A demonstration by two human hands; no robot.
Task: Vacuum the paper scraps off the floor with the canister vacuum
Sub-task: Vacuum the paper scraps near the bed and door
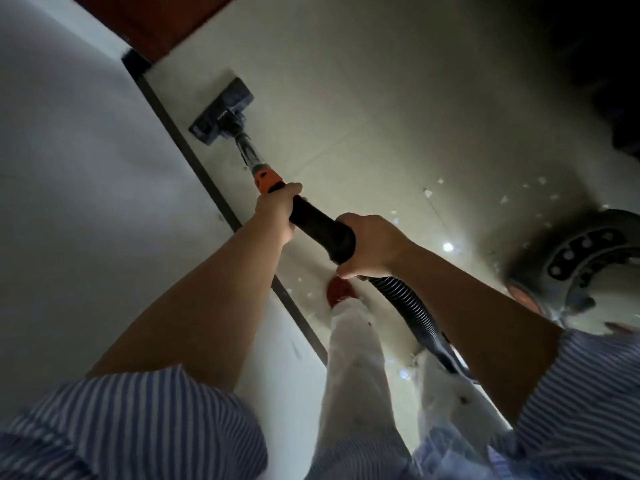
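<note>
The vacuum's dark floor head [221, 110] lies flat on the pale tiled floor [363, 98], close to a dark baseboard strip [194, 157]. A metal wand [247, 150] with an orange collar [266, 178] runs back to a black handle tube [318, 225]. My left hand [277, 211] grips the tube just behind the collar. My right hand [372, 245] grips its rear end, where the ribbed black hose [412, 308] begins. Several white paper scraps [429, 193] lie scattered on the floor to the right of the wand. The canister body [585, 265] sits at the right edge.
A white wall [69, 168] fills the left side above the baseboard. A reddish-brown door or panel [152, 19] stands at the top left. My white trouser legs [356, 358] and a red shoe tip [341, 292] are below the hands. The upper right corner is dark.
</note>
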